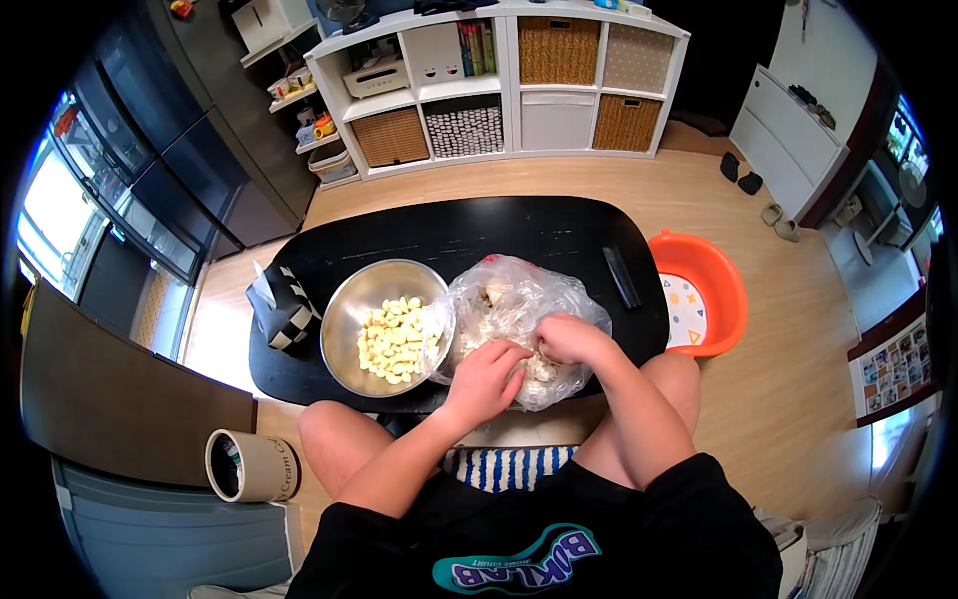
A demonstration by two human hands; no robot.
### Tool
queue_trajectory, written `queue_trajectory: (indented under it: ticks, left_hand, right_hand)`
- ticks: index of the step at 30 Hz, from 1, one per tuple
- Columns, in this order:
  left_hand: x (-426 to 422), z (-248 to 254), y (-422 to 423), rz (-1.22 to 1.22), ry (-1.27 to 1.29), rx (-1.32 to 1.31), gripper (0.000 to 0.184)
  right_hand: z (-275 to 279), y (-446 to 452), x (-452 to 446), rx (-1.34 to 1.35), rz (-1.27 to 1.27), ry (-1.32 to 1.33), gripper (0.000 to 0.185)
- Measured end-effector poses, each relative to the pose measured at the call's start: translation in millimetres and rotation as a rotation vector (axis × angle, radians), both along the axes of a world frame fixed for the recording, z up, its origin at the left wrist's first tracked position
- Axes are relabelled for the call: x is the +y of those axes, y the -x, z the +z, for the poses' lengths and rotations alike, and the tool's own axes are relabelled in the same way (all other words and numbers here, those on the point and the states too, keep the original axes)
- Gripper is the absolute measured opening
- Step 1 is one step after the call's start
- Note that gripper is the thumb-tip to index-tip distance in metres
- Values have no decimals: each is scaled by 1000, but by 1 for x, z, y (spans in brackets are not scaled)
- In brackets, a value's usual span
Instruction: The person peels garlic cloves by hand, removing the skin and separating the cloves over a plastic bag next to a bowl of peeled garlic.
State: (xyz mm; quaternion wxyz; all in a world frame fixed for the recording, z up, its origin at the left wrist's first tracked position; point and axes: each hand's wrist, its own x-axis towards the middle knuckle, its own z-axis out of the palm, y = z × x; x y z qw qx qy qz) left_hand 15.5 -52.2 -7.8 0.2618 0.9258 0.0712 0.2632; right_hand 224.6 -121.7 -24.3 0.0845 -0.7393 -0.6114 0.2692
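Note:
A clear plastic bag [509,295] lies open on the black table [439,222], with pale papery skins or bulbs inside. Both of my hands are at the bag's near side, close together. My left hand [486,382] has its fingers bent over the bag's contents; whether it pinches something cannot be made out. My right hand [567,339] is closed at the contents, and what it holds is hidden. Left of the bag stands a steel bowl [339,339] with many peeled, cream-coloured cloves [392,339] in it. The bag's edge overlaps the bowl's right rim.
A checkered tissue box [289,311] stands at the table's left end. Toward the right lies a dark, long object [621,278]. An orange tub [726,299] is on the floor beyond the table's right end. A cream bin [267,467] stands by my left knee.

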Motion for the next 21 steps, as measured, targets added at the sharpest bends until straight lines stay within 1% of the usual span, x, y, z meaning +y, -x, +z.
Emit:
queue_trajectory:
  ticks: [2,5,7,8,10,16,21]
  left_hand:
    - [0,0,0,-3,5,-2,23]
    - [1,0,1,-4,4,-8,23]
    - [2,1,1,-3,-1,-12,22]
    - [2,2,2,0,-2,-14,22]
    - [2,3,2,2,-3,-18,22]
    - [2,3,2,5,0,-23,22]
    - [3,0,2,-3,5,-7,22]
  right_hand:
    - [1,2,1,8,-37,17,24]
    - [-16,2,3,-32,-61,-18,20]
    - [-24,1,0,-74,-20,-120,21]
    - [-28,2,-2,-74,-20,-121,21]
    - [-30,5,-6,-86,-42,-223,17]
    - [-39,7,-6,-146,-47,-223,16]
    - [-44,8,-4,-133,-71,-267,18]
